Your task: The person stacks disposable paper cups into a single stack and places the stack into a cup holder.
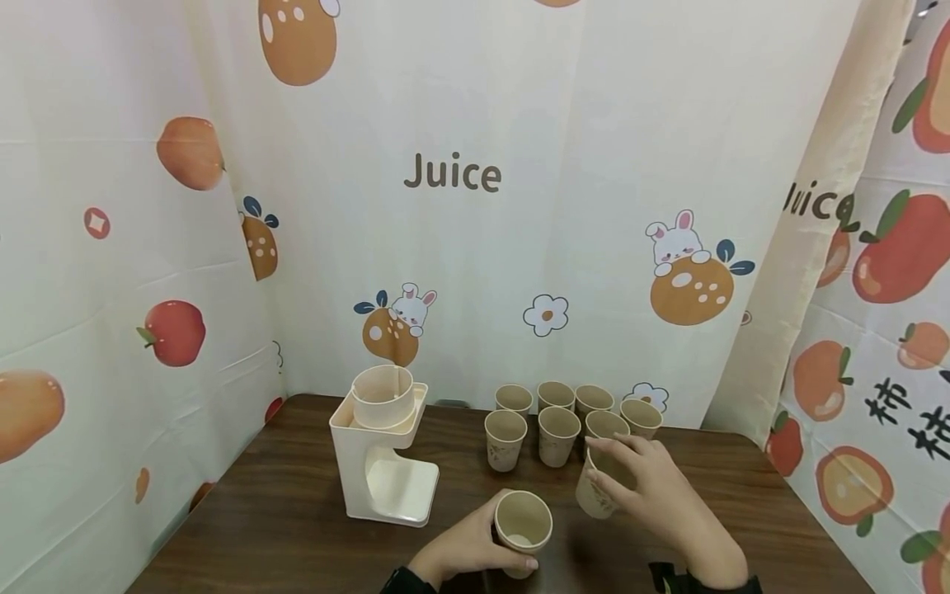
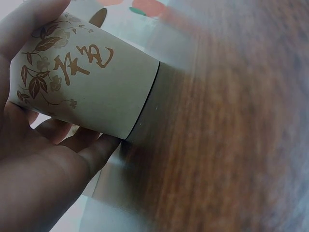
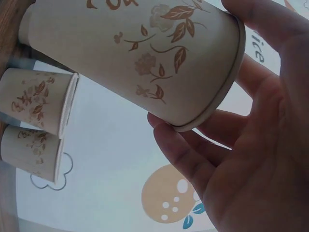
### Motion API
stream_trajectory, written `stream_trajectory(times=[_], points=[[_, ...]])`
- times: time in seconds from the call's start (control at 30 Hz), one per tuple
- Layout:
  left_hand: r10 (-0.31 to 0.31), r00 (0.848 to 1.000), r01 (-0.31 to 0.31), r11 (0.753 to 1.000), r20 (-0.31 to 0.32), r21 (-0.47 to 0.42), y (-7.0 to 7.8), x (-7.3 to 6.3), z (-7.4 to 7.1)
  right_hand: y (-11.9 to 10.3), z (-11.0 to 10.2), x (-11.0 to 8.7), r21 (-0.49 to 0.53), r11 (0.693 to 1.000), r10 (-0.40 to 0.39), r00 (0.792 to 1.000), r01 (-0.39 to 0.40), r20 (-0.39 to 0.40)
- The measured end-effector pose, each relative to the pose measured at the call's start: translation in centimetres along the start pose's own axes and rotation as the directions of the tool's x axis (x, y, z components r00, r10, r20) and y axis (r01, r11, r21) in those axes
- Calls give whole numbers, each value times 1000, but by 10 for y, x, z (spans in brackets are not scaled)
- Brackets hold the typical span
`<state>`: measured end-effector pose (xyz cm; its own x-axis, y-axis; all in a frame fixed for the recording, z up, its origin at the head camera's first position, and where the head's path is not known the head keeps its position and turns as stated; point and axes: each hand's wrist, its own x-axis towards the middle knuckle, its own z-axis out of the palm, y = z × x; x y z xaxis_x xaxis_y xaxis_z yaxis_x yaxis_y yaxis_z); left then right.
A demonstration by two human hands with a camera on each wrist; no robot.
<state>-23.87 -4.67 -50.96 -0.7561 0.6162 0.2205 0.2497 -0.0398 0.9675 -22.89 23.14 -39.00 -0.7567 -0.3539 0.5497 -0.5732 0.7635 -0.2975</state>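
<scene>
My left hand (image 1: 469, 544) grips a beige paper cup (image 1: 523, 510) near the table's front, its fingers and thumb curled round the side. The left wrist view shows brown flowers and lettering on this cup (image 2: 91, 77), its base right at the wood. My right hand (image 1: 656, 487) holds a second paper cup (image 1: 592, 497) by its rim, thumb on one side and fingers on the other. In the right wrist view that cup (image 3: 159, 63) bears the same flower print. Close behind it stands another paper cup (image 1: 607, 424), partly covered by the hand in the head view.
Several more paper cups (image 1: 505, 441) stand in two rough rows along the back of the dark wooden table (image 1: 297, 511). Left of them is a cream stand (image 1: 355, 474) with a round open container (image 1: 382, 400) on top and a flat foot. Fruit-printed curtains (image 1: 460, 247) surround the table.
</scene>
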Motion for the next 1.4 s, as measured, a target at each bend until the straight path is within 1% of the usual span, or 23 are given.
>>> stream_trajectory(times=[0.23, 0.4, 0.47, 0.63, 0.8, 0.97, 1.07, 1.23, 1.4], points=[[-12, 1000, 12, 1000, 7, -7, 0, 0, -1, -13, -3, 2, 5, 999, -52, 999, 52, -12], [-15, 1000, 16, 1000, 8, -5, 0, 0, -1, -24, -5, 3, 1, 994, -112, 992, 112, -55], [-13, 1000, 13, 1000, 11, -14, 1, 0, -2, -29, -4, 5, -1, 989, -149, 986, 149, -70], [-9, 1000, 9, 1000, 24, -18, 1, 0, -2, -44, 0, 6, 13, 977, -212, 976, 213, -52], [-12, 999, 12, 1000, 42, -17, 0, 0, -3, -57, 4, 7, 44, 975, -217, 976, 218, -21], [-17, 999, 18, 1000, 46, -12, 0, 0, -3, -65, 9, 8, 41, 973, -229, 973, 229, 5], [-17, 999, 17, 1000, 47, -6, 1, 0, -3, -67, 13, 9, 29, 969, -245, 969, 245, 8], [-30, 998, 31, 999, 55, -16, 2, 1, -4, -71, 16, 9, 30, 970, -242, 970, 242, 16], [-30, 998, 31, 999, 50, -16, 4, 1, -4, -75, 19, 10, 40, 965, -260, 966, 260, 5]])
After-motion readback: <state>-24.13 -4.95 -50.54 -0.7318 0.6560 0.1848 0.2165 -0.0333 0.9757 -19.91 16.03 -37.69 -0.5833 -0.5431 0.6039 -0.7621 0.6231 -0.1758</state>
